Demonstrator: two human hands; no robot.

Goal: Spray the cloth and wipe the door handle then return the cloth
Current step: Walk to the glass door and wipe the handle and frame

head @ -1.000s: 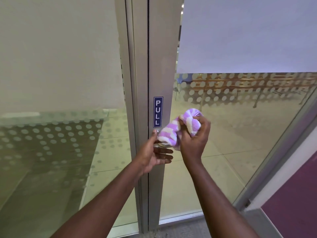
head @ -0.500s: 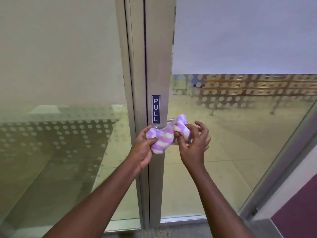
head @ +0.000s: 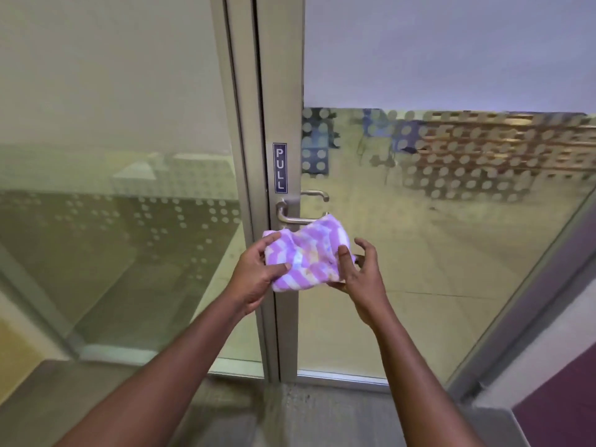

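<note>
Both hands lower than half second ago, drawn back from handle [head: 298,217], now uncovered; cloth [head: 306,258] spread wider between them. Left hand [head: 256,279] grips cloth's left edge, thumb on top, fingers curled behind, forearm angled up from lower left. Right hand [head: 361,279] supports cloth's right lower edge, thumb pressed on fabric, other fingers spread loose beyond it. Cloth hangs just below handle, top corner overlapping lever's end. PULL sign [head: 279,167] above handle on door frame [head: 280,91].
</note>
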